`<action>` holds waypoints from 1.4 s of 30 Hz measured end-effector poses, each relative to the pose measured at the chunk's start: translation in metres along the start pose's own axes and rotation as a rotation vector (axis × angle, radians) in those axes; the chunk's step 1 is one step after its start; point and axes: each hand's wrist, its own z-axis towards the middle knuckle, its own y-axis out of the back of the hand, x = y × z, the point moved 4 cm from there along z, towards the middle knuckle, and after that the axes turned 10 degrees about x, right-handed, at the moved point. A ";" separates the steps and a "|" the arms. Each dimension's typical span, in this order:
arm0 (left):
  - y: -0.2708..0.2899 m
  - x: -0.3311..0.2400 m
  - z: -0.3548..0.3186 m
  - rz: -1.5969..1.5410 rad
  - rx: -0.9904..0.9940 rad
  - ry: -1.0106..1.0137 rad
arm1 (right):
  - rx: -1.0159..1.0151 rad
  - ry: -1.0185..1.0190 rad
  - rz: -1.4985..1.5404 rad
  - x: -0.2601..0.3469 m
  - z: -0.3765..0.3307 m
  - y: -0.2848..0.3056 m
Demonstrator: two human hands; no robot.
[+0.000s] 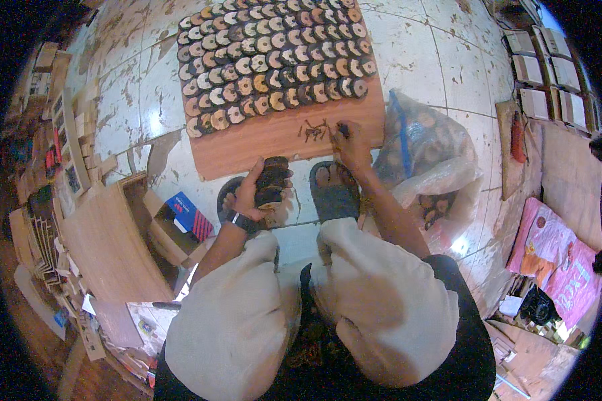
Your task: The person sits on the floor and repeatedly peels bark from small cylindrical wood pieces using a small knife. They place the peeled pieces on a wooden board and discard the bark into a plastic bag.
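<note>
A small woodcraft workshop is shown by a brown board (281, 130) laid on a stained tiled floor (414, 53), with rows of cut wooden discs (274, 60) arranged on it, a plastic bag of discs (428, 147) placed to its right, and stacked wood offcuts (67, 134) piled to its left.

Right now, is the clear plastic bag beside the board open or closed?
Open. The clear plastic bag gapes at its lower end, where round wooden slices show in the mouth.

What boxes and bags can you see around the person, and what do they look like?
Small box: floor by the left knee, blue with red and white.
Cardboard box: under the small box, brown, open.
Plastic bag: right of the board, clear, holding wood slices.
Pink bag: far right on the floor, flat, pink with orange.
</note>
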 end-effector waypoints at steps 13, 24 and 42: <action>-0.005 -0.002 0.002 0.059 0.046 0.005 | 0.303 -0.095 0.504 0.059 -0.027 0.009; -0.042 -0.036 -0.008 1.482 -0.136 -0.492 | 0.459 -0.004 0.535 0.110 -0.044 0.006; -0.021 -0.002 0.005 0.107 -0.026 0.061 | 0.219 0.504 -0.034 0.126 -0.044 -0.008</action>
